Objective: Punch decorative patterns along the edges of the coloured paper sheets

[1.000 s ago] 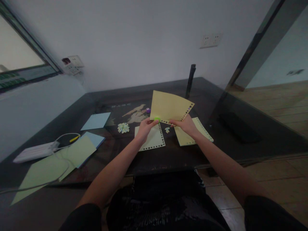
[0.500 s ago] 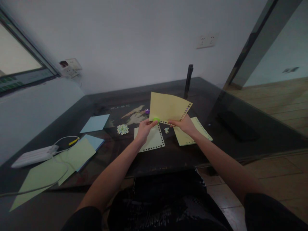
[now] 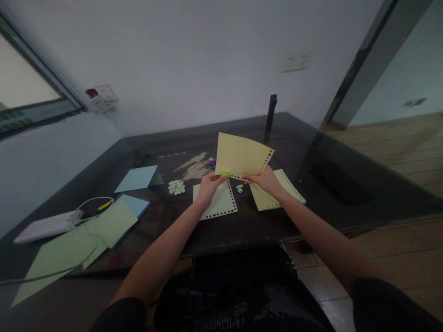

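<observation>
Yellow paper sheet (image 3: 242,155) is held raised above the counter (image 3: 242,226), between both hands. Left hand (image 3: 208,186) grips a green punch (image 3: 225,173) at its lower edge; right hand (image 3: 266,179) pinches the perforated edge.

— How are the arms set?

— Both forearms are stretched forward and drawn inward, so that the two hands are brought near each other ahead of the body. Dark short sleeves are seen at the upper arms (only their edges, at the bottom corners of the view).

— And the left hand (image 3: 207,188)?

— It is raised at the wrist, with the fingers curled and the thumb pressed toward them in a pinch.

— The right hand (image 3: 266,180)?

— It is held slightly higher, the back turned up, with the fingers closed in a pinch toward the left. The fingertips themselves are too small to be made out.
</observation>
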Demonstrator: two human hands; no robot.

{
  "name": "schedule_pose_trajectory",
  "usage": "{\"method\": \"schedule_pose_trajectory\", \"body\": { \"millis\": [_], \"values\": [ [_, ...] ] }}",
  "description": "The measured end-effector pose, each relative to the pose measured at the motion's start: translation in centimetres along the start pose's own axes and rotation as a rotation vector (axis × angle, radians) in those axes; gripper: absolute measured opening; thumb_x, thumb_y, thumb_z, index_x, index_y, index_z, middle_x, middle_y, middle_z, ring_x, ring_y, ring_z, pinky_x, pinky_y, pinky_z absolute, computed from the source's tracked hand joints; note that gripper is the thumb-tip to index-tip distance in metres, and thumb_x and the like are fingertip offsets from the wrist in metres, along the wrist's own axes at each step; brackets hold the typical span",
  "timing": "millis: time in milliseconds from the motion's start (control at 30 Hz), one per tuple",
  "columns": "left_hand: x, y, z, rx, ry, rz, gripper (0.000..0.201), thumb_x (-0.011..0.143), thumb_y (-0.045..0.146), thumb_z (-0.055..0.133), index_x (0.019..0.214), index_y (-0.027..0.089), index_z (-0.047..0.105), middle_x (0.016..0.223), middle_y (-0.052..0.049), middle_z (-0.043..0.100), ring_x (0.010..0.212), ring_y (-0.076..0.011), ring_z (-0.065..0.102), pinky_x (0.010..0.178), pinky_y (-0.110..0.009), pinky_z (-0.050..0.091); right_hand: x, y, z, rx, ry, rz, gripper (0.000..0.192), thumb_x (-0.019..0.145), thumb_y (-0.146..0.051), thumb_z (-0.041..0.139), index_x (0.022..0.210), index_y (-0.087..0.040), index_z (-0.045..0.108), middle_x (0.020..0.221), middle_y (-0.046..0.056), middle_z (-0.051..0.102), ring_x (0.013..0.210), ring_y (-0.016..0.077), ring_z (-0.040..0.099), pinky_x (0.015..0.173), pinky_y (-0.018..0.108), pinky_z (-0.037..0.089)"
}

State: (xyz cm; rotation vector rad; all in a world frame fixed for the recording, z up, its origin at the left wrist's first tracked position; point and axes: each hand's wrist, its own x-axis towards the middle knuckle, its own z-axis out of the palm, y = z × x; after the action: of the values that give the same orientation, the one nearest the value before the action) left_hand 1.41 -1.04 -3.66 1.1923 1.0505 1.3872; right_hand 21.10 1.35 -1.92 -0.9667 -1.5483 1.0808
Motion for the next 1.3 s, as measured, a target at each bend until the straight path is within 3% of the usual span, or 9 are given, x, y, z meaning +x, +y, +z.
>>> {"method": "schedule_pose_trajectory", "body": {
  "millis": [167,467,567,867,1300],
  "values": [
    [0.0,-0.3,-0.1,-0.022,-0.044,-0.004,0.031,0.069,0.028,0.073,0.095,0.012,0.069,0.103,-0.013,0.07,0.096,-0.0217,0.064,0.096,-0.04,0.042,0.0,-0.3,-0.1,-0.016,0.007,0.006,0.041,0.059,-0.024,0.074,0.098,-0.014,0.067,0.095,0.01,0.071,0.082,0.0246,0.068,0.067,0.039,0.059],
    [0.0,-0.7,0.3,-0.036,-0.106,-0.039,0.034,0.067,0.028,0.074,0.096,0.012,0.067,0.106,-0.014,0.068,0.101,-0.0226,0.062,0.101,-0.043,0.038,0.8,1.7,-0.6,0.019,0.061,0.033,0.04,0.063,-0.031,0.073,0.098,-0.013,0.066,0.089,0.012,0.072,0.082,0.0256,0.068,0.069,0.039,0.058],
    [-0.3,-0.3,0.6,-0.021,-0.139,-0.047,0.034,0.067,0.027,0.074,0.098,0.012,0.067,0.108,-0.014,0.067,0.102,-0.022,0.062,0.102,-0.042,0.038,0.9,1.6,-0.7,0.068,0.058,0.04,0.043,0.063,-0.032,0.073,0.101,-0.013,0.065,0.094,0.012,0.071,0.075,0.0249,0.068,0.065,0.04,0.058],
    [-0.8,-0.1,0.8,0.038,-0.212,-0.079,0.042,0.067,0.023,0.074,0.108,0.017,0.064,0.112,-0.013,0.066,0.101,-0.0207,0.062,0.098,-0.044,0.041,0.7,0.4,-0.8,0.113,0.094,0.089,0.037,0.06,-0.035,0.075,0.089,-0.014,0.064,0.082,0.011,0.072,0.056,0.0201,0.065,0.053,0.034,0.057],
    [-1.4,0.9,1.1,0.28,-0.328,-0.049,0.049,0.067,0.017,0.073,0.114,0.019,0.062,0.113,-0.011,0.066,0.096,-0.0198,0.064,0.096,-0.044,0.045,0.8,0.6,-1.3,0.097,0.086,0.073,0.04,0.065,-0.035,0.072,0.098,-0.014,0.063,0.09,0.014,0.071,0.063,0.0268,0.068,0.059,0.042,0.055]
  ]
}}
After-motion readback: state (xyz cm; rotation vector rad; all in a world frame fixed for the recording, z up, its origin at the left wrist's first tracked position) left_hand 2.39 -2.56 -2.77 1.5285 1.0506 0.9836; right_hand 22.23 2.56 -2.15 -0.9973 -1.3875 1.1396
